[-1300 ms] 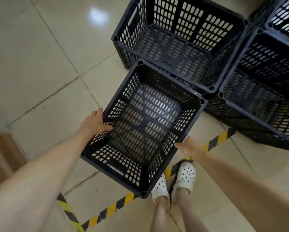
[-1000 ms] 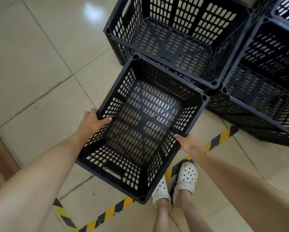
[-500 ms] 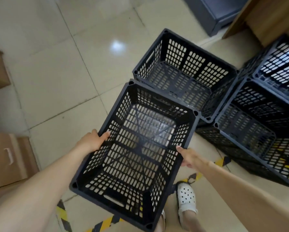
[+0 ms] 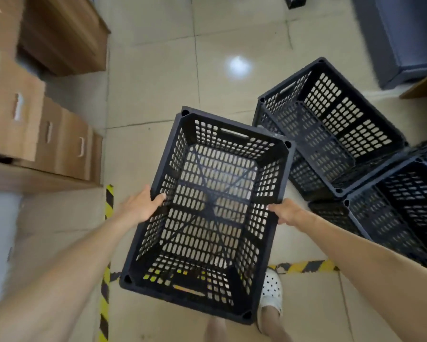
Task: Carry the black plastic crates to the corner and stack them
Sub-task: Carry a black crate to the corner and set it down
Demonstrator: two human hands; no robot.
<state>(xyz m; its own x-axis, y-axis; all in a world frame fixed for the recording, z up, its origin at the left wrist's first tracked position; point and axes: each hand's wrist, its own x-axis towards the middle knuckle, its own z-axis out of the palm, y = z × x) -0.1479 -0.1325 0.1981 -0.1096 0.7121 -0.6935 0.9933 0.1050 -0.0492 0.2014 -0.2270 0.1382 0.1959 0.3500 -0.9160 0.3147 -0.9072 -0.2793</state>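
I hold an empty black perforated plastic crate (image 4: pixel 234 137) in the air in front of me, open side up. My left hand (image 4: pixel 141 206) grips its left long wall and my right hand (image 4: pixel 285 213) grips its right long wall. On the floor to the right stands another black crate (image 4: pixel 331 124). Further black crates (image 4: pixel 392 218) sit beside it at the right edge, partly cut off.
Brown cardboard boxes (image 4: pixel 22 114) line the left side, with a wooden cabinet (image 4: pixel 64 33) behind them. Yellow-black tape (image 4: pixel 107 243) marks the tiled floor. A dark grey cabinet (image 4: pixel 410 35) stands at the upper right. My white shoe (image 4: pixel 271 290) shows below the crate.
The crate has come away from the other crates and swung left with me. The view has turned left, and the cardboard boxes have come into sight.
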